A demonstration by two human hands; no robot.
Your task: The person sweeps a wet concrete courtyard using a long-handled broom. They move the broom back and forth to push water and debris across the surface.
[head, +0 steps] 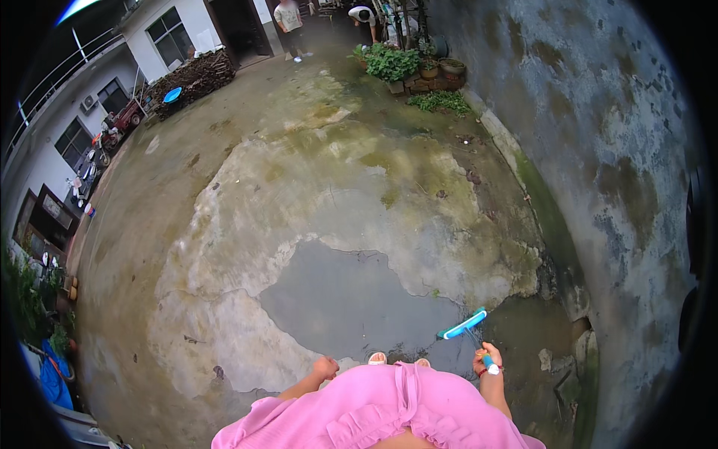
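My right hand (487, 360) is closed around the handle of a blue and white broom (464, 325) with green bristles. Its head lies up and to the left of the hand, over the edge of a grey puddle (348, 297). My left hand (325, 367) is curled at the left side of the pink garment (370, 401), with nothing visible in it. Between the hands, the toes of two light sandals (377, 358) show at the puddle's near edge. Whether the bristles touch the ground cannot be told.
A stained wall (606, 168) runs along the right, with a hole and broken concrete (561, 365) at its foot. Potted plants (392, 63), a person standing (289, 25) and another bending (363, 19) are far ahead. Stacked wood (190, 84) and motorcycles (87, 174) line the left.
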